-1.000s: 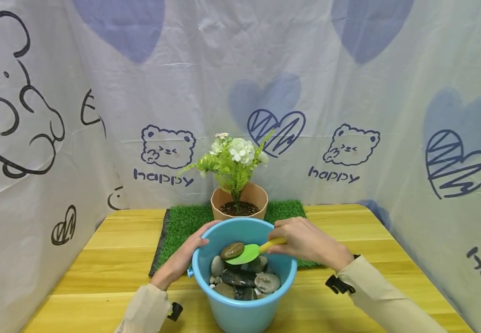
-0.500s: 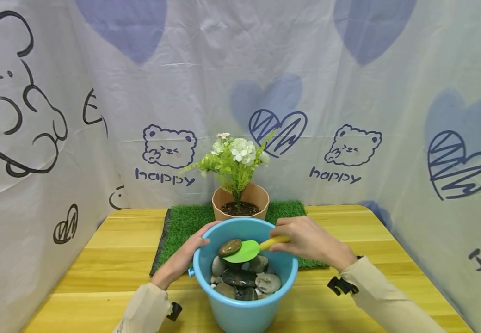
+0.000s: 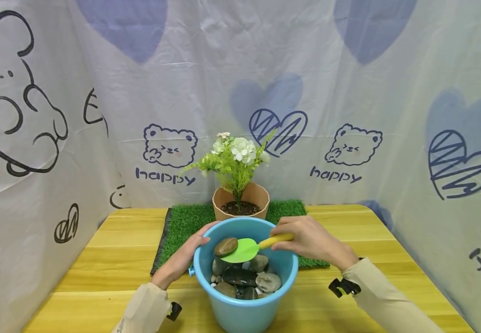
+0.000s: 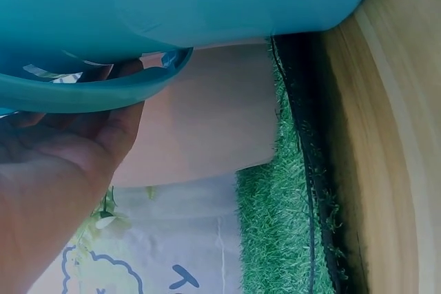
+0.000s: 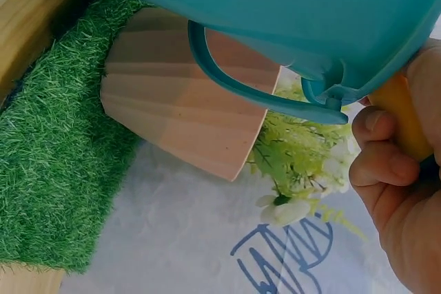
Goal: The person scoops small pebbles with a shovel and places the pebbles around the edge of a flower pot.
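A blue bucket (image 3: pixel 244 314) holds several stones, among them a long dark one (image 3: pixel 239 276) and a pale one (image 3: pixel 268 281). The right hand (image 3: pixel 310 238) grips the yellow handle (image 3: pixel 277 240) of a small shovel at the bucket's right rim. The shovel's green blade (image 3: pixel 242 250) is inside the bucket, touching a brown stone (image 3: pixel 225 247) above the others. At the bucket's left rim rests the left hand (image 3: pixel 186 254), its thumb over the edge. In the left wrist view, that hand (image 4: pixel 83 142) has its fingers around the bucket rim and the bucket's handle (image 4: pixel 103 94).
Behind the bucket, a pinkish pot (image 3: pixel 240 215) with white flowers and green leaves stands on a green grass mat (image 3: pixel 186 226). Both are on a yellow wooden table (image 3: pixel 111 259), with a printed cloth (image 3: pixel 224 55) hanging around its back and sides.
The shovel blade and the brown stone have moved left and slightly up inside the bucket, while the right hand has shifted a little right. The left hand stays at the rim.
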{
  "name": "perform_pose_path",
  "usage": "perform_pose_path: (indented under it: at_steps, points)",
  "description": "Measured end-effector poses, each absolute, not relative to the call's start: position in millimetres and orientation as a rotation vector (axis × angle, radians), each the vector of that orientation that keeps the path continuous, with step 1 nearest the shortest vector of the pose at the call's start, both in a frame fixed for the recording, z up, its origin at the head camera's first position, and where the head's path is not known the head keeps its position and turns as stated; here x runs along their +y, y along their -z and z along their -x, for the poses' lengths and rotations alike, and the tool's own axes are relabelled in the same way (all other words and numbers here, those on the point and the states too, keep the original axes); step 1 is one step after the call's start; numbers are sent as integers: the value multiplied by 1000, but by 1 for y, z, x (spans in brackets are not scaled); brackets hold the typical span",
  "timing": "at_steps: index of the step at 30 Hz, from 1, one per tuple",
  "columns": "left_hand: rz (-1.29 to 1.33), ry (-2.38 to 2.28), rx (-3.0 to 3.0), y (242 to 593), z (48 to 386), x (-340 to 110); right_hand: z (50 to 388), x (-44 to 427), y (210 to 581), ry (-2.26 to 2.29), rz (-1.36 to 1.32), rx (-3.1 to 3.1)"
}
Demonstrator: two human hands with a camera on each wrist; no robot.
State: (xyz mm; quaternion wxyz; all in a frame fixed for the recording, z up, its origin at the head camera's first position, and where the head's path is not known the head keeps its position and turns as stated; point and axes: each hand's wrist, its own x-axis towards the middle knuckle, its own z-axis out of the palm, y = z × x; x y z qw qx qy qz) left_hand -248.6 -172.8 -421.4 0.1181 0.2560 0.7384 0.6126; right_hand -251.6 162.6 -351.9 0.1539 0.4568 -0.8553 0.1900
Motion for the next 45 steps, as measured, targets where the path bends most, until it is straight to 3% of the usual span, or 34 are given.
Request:
perform_pose_path:
  at_steps: [45]
  points:
    - [-653,-1722,2146,425,243,-176,249,195,345,-828,-1265,-2352]
